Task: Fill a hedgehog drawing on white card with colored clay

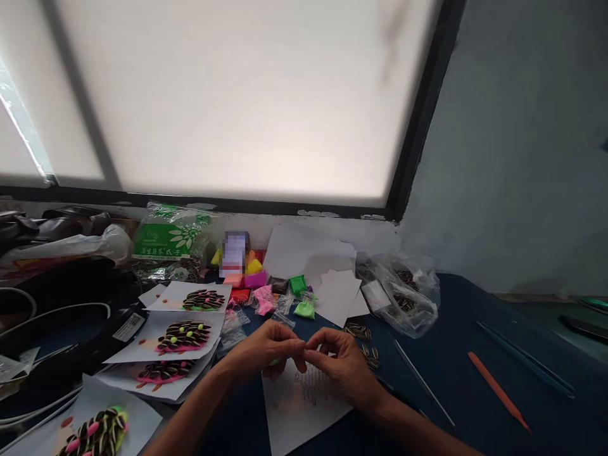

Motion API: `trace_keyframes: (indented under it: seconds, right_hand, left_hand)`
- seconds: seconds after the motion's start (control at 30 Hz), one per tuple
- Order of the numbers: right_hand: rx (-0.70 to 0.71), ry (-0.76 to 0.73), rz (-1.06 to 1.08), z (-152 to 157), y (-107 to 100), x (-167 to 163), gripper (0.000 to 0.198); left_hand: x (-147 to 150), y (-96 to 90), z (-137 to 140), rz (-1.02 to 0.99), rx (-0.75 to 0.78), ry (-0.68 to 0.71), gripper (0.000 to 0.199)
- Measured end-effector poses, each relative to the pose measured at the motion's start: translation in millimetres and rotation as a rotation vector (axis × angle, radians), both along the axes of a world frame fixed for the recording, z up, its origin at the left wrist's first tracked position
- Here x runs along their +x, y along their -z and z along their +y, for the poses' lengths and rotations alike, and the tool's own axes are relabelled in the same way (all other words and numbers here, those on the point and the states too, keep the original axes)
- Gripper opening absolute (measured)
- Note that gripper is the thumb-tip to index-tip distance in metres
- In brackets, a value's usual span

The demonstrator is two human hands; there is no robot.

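My left hand (268, 345) and my right hand (344, 367) meet over a white sheet of paper (289, 427). Thumb and fingers of each are pinched together, with the tips touching or almost touching. Whatever lies between them is too small to make out. A bit of light green shows under my left fingers. Dark marks like drawn lines or writing cover part of the sheet, and my right hand hides some of it. Just beyond my right hand lie loose striped sunflower seeds (369, 356).
Paper cards with seed-covered hedgehog figures (185, 335) lie at left. Behind are bright modelling clay packets (263, 297), blank paper pieces (337, 294), a clear bag of seeds (408, 297) and a green seed bag (166, 237). At right lie a thin rod (422, 380), an orange tool (496, 389) and blue tweezers (527, 361).
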State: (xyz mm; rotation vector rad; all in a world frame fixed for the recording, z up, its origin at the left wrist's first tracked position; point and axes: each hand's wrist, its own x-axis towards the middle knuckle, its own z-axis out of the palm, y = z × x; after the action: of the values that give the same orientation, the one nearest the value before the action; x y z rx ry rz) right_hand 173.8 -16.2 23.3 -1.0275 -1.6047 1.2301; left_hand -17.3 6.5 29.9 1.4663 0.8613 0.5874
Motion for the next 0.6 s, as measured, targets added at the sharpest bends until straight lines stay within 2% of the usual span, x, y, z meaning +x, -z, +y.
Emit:
trace_keyframes:
  seconds: [0.13, 0.33, 0.6]
  right_hand:
    - [0.07, 0.005, -0.002, -2.9, -1.0, -1.1, 0.026]
    - [0.164, -0.045, -0.053, -5.3, -5.1, -1.5, 0.016]
    - [0.229, -0.015, -0.166, -6.4, -7.9, -1.8, 0.012]
  left_hand:
    - [-1.2, 0.0, -0.3, -0.015, -0.042, 0.041, 0.053]
    - [-1.2, 2.0, -0.1, -0.092, -0.111, -0.031, 0.046]
    - [0.9, 0.7, -1.6, -0.125, -0.16, -0.063, 0.041]
